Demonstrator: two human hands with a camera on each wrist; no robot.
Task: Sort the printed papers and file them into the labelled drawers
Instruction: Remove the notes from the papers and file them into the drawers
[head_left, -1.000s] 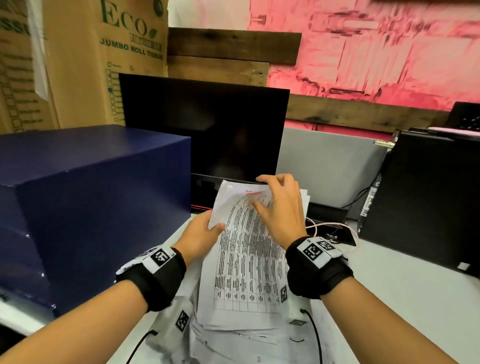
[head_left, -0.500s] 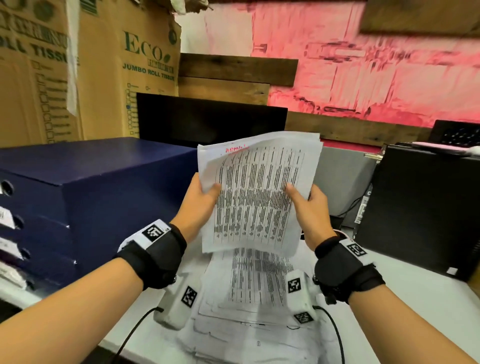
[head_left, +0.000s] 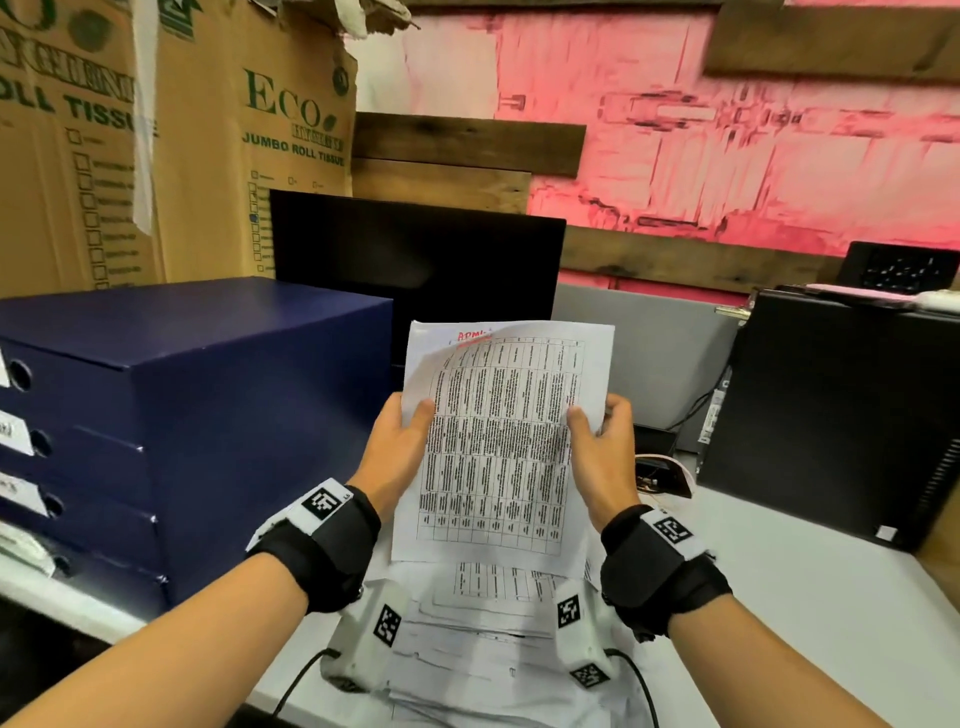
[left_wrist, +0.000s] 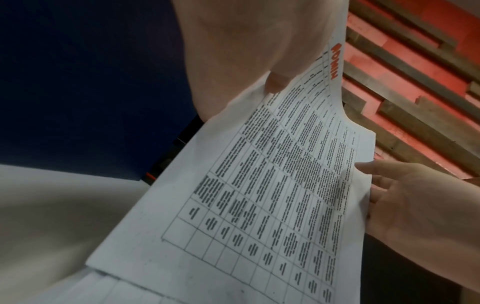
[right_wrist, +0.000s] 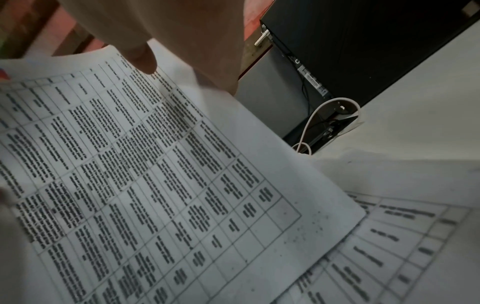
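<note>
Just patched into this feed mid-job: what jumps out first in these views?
A printed sheet with a dense table and red handwriting at its top is held up at centre, the left hand and right hand gripping its side edges. Left of it stands a dark blue drawer cabinet with labelled fronts; more printed papers lie on the desk below.

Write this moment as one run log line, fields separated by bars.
step: reading sheet | left hand: holds printed sheet | right hand: holds sheet | heading: red handwriting | drawers: shut

Right hand (right_wrist: 182, 41) thumb on printed sheet (right_wrist: 155, 174); more papers (right_wrist: 389, 246) beneath.
</note>
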